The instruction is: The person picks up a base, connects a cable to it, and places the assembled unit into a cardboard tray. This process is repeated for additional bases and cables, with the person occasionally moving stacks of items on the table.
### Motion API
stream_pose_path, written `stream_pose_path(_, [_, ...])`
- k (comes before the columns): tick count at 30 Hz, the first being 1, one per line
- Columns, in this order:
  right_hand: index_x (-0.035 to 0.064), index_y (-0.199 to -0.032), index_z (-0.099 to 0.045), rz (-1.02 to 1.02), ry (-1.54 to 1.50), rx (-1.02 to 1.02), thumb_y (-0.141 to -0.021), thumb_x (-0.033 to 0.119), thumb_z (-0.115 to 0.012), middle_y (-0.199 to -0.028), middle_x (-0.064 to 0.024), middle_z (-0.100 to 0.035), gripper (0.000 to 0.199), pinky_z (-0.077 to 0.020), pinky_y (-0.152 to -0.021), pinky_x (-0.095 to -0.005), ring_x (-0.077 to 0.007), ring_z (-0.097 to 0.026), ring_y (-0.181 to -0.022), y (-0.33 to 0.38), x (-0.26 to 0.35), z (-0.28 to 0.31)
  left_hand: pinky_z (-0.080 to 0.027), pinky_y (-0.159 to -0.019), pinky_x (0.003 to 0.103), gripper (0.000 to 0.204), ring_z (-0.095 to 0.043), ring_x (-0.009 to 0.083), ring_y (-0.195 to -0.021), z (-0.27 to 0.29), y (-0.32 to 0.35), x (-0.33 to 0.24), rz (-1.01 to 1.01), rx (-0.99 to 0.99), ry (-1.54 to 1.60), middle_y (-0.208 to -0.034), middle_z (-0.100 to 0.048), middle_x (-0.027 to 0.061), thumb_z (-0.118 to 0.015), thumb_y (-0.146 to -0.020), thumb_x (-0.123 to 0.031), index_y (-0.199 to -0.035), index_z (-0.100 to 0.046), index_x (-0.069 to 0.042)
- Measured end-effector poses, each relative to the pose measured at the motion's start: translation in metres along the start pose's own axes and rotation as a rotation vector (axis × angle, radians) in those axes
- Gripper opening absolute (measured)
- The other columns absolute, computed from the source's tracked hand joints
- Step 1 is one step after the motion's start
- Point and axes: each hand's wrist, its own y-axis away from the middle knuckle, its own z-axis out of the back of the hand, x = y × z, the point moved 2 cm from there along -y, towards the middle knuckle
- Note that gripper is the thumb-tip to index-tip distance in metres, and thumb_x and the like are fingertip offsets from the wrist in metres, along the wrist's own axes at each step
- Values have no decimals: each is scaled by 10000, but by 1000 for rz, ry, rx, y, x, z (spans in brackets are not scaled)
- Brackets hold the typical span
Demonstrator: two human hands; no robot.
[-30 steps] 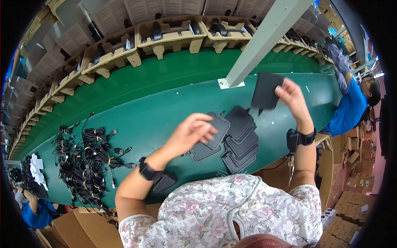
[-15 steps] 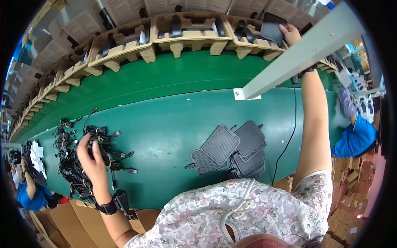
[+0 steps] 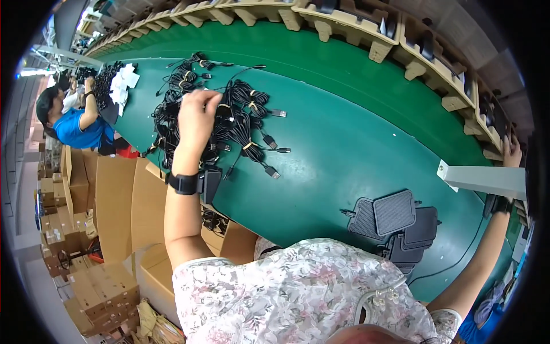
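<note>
In the head view, the left hand (image 3: 197, 117), left of centre in the upper half, hangs over a heap of black cables (image 3: 239, 127) with its fingers curled toward the thumb; whether a cable is pinched there I cannot tell. The cables lie just below and around this hand, each coiled and bound with a pale tie (image 3: 247, 145), probably so they don't tangle and can be lifted singly. At the right edge the right hand (image 3: 511, 153) is at a cardboard tray (image 3: 487, 129), partly hidden in shadow, so its grip cannot be made out. The flat black cases (image 3: 395, 213), lower right on the green table (image 3: 321, 166), overlap in a loose pile between the two arms, likely to stay within easy reach; they lie well apart from both hands
</note>
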Motion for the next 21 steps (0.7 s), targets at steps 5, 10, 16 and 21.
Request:
stream_pose_path(5, [-54, -1094, -567, 311, -119, -418, -899, 260, -583, -893, -100, -621, 370, -454, -680, -292, -169, -557, -760, 62, 72, 82, -436, -835, 365, 126, -561, 279, -937, -10, -1, -31, -218, 33, -134, -995, -630, 87, -637, -775, -129, -891, -643, -79])
stream_pose_path(10, [-43, -1066, -571, -262, -651, -439, -940, 195, -509, -868, -63, -608, 276, -426, -645, -233, -116, -532, -735, 103, 146, 167, -420, -857, 400, 127, -549, 263, -988, -43, -2, -30, -607, -53, -292, -1021, -615, 85, -610, -769, -133, -888, -617, -89])
stream_pose_path(16, [-21, -1032, -568, -33, -909, -513, -960, 125, -456, -868, -57, -605, 198, -402, -642, -191, -82, -512, -722, 119, 301, 268, -430, -841, 405, 158, -526, 266, -1051, -37, -27, -56, -523, 379, -190, -1068, -588, 110, -606, -757, -94, -912, -580, -83])
stream_pose_path(21, [-12, -1033, -563, 524, -1015, -176, -894, 69, -538, -880, -93, -605, 163, -421, -619, -235, -146, -545, -728, 113, 430, 273, -433, -831, 401, 145, -535, 286, -1003, -31, -8, -74, -343, 633, -68, -957, -583, 104, -589, -767, -100, -910, -566, -90])
